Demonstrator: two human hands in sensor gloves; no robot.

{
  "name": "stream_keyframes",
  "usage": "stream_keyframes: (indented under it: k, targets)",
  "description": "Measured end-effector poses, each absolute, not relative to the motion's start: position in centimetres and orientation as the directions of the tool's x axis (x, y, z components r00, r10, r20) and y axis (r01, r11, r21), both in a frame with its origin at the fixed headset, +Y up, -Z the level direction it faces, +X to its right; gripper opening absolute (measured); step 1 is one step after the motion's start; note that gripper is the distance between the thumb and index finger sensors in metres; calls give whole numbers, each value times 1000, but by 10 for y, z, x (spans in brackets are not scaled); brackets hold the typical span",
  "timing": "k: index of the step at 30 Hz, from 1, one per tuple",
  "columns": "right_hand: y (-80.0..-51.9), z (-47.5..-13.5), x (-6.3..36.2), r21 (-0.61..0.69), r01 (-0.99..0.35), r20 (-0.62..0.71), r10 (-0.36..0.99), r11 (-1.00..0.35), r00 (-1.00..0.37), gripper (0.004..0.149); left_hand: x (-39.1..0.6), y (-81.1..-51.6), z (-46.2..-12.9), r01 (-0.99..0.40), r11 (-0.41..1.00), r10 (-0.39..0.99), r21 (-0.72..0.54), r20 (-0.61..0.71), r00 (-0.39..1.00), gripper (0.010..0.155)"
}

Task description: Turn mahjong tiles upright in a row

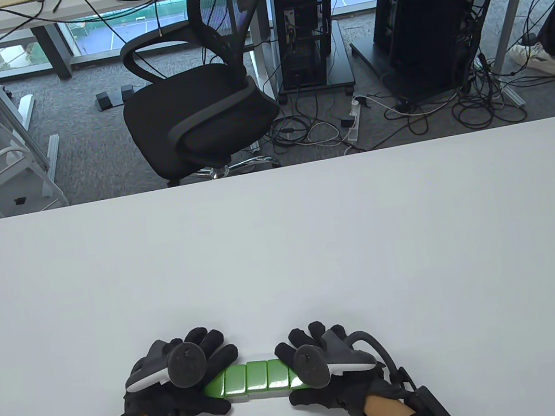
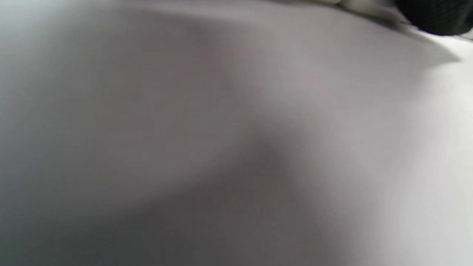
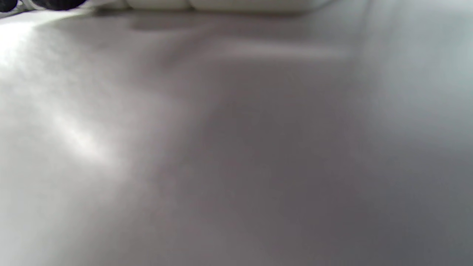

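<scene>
- Mahjong tiles (image 1: 254,378) lie in one row near the table's (image 1: 315,244) front edge, long axis running left to right.
- Left hand (image 1: 178,379) and right hand (image 1: 323,361) cover the opposite ends, equally near; whether fingers grip cannot be told.

No text, label, brand, number or sign can be read; only the green backs of the mahjong tiles (image 1: 254,377) are shown.

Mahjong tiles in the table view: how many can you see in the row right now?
4 clearly, side by side, green backs showing: and one at the left end, half under the left hand. The right hand may hide more.
</scene>
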State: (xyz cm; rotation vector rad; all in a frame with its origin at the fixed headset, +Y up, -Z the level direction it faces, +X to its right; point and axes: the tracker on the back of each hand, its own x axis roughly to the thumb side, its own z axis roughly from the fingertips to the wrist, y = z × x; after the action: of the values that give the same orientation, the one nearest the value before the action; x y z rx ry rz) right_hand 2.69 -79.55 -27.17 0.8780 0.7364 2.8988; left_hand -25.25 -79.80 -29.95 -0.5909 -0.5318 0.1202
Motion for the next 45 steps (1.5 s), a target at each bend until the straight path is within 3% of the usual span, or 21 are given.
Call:
stream_keyframes:
  k: [6,20,26,30,33,37,40,45]
  targets:
    - [-796,-277,29,474,66,494,203,-878,-845,79,-247,-800,-295,-5,824,278,-566,398,874,87]
    - [-796,-270,20,390,175,531,65,-904,-845,83,-241,-799,-289,26,842,208,-540,367,907,90]
    - [-795,-271,21,395,162,528,79,-904,-845,83,-242,-798,-290,32,845,204,-534,377,904,93]
    - [-787,-274,33,408,39,528,201,-912,-825,93,-252,-794,-292,-82,840,316,-536,362,877,105]
    - [-770,-274,53,376,-43,517,248,-926,-819,94,-268,-781,-288,-211,875,388,-435,370,844,105]
    - [-757,-268,86,319,-12,492,176,-948,-853,95,-291,-754,-279,-207,926,330,-314,411,850,103]
    - [-761,-256,98,257,1,496,131,-966,-859,92,-301,-744,-270,-122,971,203,-205,438,876,101]
    - [-769,-247,99,143,-22,520,94,-989,-849,85,-294,-760,-263,14,976,94,-216,484,870,99]
